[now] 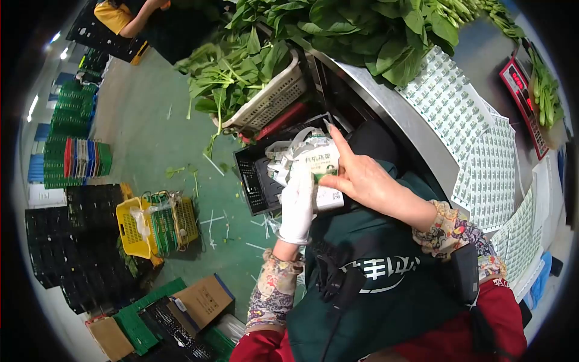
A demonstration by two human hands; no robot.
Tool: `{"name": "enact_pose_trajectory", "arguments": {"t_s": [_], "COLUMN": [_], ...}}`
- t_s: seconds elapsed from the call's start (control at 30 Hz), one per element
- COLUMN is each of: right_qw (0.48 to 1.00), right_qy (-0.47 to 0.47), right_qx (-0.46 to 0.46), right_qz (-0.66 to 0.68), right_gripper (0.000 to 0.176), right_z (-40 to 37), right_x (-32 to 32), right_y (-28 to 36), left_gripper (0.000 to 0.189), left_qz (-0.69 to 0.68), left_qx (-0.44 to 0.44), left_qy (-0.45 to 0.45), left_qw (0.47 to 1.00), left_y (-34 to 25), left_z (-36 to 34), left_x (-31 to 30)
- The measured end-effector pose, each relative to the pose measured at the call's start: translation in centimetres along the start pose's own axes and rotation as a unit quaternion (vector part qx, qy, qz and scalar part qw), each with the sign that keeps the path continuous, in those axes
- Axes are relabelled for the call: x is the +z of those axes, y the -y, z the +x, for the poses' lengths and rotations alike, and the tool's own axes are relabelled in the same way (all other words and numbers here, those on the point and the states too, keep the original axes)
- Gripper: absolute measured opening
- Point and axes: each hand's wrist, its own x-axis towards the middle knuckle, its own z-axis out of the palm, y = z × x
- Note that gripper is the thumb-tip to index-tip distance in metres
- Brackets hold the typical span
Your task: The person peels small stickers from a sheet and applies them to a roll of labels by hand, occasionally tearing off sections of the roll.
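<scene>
A small printed label (322, 161), white with green print, is held between my two hands over a black crate. My left hand (297, 208), in a white glove, has closed on the label's left side, its fingertips partly hidden. At the right edge, my bare right hand (368, 178) grips it with the thumb across the lower edge and the index finger stretched upward. Crumpled white printed strips (280, 158) fill part of the black crate (256, 190) just beyond the glove. A white piece with a square code (329, 198) shows below the label.
Leafy greens heap over a pale basket (277, 96) and the metal table (362, 75). Label sheets (446, 99) cover the table's right, near a red scale (523, 108) bearing greens. A yellow basket (129, 226) and stacked crates (72, 120) stand left. Another person's arm (137, 21) shows top left.
</scene>
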Motion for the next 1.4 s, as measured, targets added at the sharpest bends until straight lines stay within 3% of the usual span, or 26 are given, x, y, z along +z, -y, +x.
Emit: {"name": "enact_pose_trajectory", "arguments": {"t_s": [0.07,0.1,0.13,0.2,0.27,0.37,0.43,0.53,0.57,0.6,0.63,0.67,0.7,0.73,0.77,0.8,0.87,0.9,0.93,0.97,1.0,1.07,1.1,1.2,1.3,1.4], "right_qw": [0.988,0.971,0.977,0.958,0.963,0.95,0.956,0.962,0.965,0.976,0.997,0.995,0.987,0.973,0.975,0.976,0.964,0.964,0.925,0.928,0.855,0.777,0.834,0.945,0.993,0.984], "right_qy": [-0.049,-0.126,-0.151,-0.14,-0.085,0.02,0.06,0.069,0.061,0.053,0.043,0.033,-0.002,-0.027,-0.011,0.0,-0.103,-0.153,-0.238,-0.31,-0.392,-0.443,-0.394,-0.227,-0.053,0.102], "right_qx": [-0.035,-0.047,0.004,0.05,0.068,0.108,0.131,0.131,0.132,0.094,0.025,-0.035,-0.074,-0.112,-0.069,-0.065,-0.15,-0.087,-0.081,0.0,-0.064,-0.019,0.023,0.11,0.107,0.122], "right_qz": [0.14,0.196,0.151,0.247,0.247,0.293,0.257,0.229,0.219,0.191,0.058,-0.086,-0.145,-0.201,-0.213,-0.207,-0.192,-0.199,-0.285,-0.206,-0.333,-0.447,-0.386,-0.209,-0.021,-0.08], "right_gripper": [0.068,0.063,0.055,0.049,0.021,0.022,0.022,0.023,0.023,0.022,0.026,0.03,0.036,0.041,0.046,0.039,0.029,0.021,0.021,0.023,0.03,0.031,0.031,0.031,0.032,0.032], "right_z": [0.5,1.4,1.5,2.0,1.4,0.0,-0.3,-0.3,-0.3,-0.4,-0.5,-0.6,-0.9,-1.3,-1.5,-1.6,-1.2,-0.9,-0.5,-0.4,0.3,-0.1,-0.7,-1.8,-3.9,-4.7], "right_x": [-0.3,-0.4,-1.6,-1.9,-1.3,0.2,0.3,0.7,0.7,0.8,0.7,0.4,0.5,0.6,-0.3,-2.1,-6.6,-9.1,-11.6,-14.5,-16.9,-20.8,-22.2,-24.5,-25.9,-26.4], "right_y": [0.3,0.2,0.8,0.4,-0.1,0.4,0.8,0.5,0.3,0.1,0.0,-0.2,-1.0,-1.4,-1.2,-0.9,-2.1,-3.0,-3.5,-4.3,-7.2,-10.1,-12.0,-13.9,-8.3,-5.5], "left_gripper": [0.047,0.05,0.046,0.041,0.038,0.037,0.037,0.035,0.035,0.034,0.036,0.036,0.034,0.037,0.038,0.038,0.037,0.036,0.036,0.036,0.037,0.034,0.033,0.024,0.033,0.05], "left_qz": [-0.126,-0.032,-0.027,-0.096,-0.044,-0.048,-0.037,0.102,0.044,0.083,0.325,0.073,0.025,0.13,0.008,-0.063,-0.008,-0.017,0.013,0.038,0.064,0.205,0.273,0.47,0.345,0.138], "left_qx": [-0.008,-0.037,-0.105,-0.1,-0.06,-0.047,-0.036,0.009,0.03,-0.048,0.02,-0.021,0.005,0.031,0.026,-0.001,0.001,-0.007,-0.028,-0.044,-0.06,-0.079,-0.089,0.098,0.118,0.113], "left_qy": [0.043,0.096,0.101,0.006,-0.035,-0.078,-0.097,-0.122,-0.142,-0.116,-0.075,-0.119,-0.138,-0.11,-0.099,-0.084,-0.089,-0.093,-0.098,-0.111,-0.125,-0.152,-0.164,-0.227,-0.101,0.076], "left_qw": [0.991,0.994,0.989,0.99,0.997,0.995,0.994,0.987,0.988,0.989,0.942,0.99,0.99,0.985,0.995,0.995,0.996,0.996,0.995,0.992,0.988,0.964,0.944,0.847,0.926,0.981], "left_y": [-0.4,-0.6,0.1,0.1,-0.9,-0.5,-0.6,-0.3,0.2,-1.3,0.5,-1.4,-0.9,-1.0,-1.6,-1.7,-0.7,-0.2,-0.1,0.2,0.3,-0.4,-0.6,-0.1,-2.0,-4.1], "left_z": [-0.8,-1.1,-1.5,-1.2,-0.8,-0.4,-0.2,-0.3,-0.2,-1.0,-1.1,-1.6,-1.2,-1.0,-0.6,-0.4,0.7,1.0,1.1,1.3,1.5,2.1,2.4,3.2,4.7,6.6], "left_x": [0.5,0.0,-0.4,-0.1,0.2,0.5,0.7,0.5,0.9,0.7,-1.2,0.8,0.9,0.1,1.0,1.0,0.0,-0.5,-1.1,-1.6,-1.9,-1.9,-1.6,0.0,2.3,6.0]}}
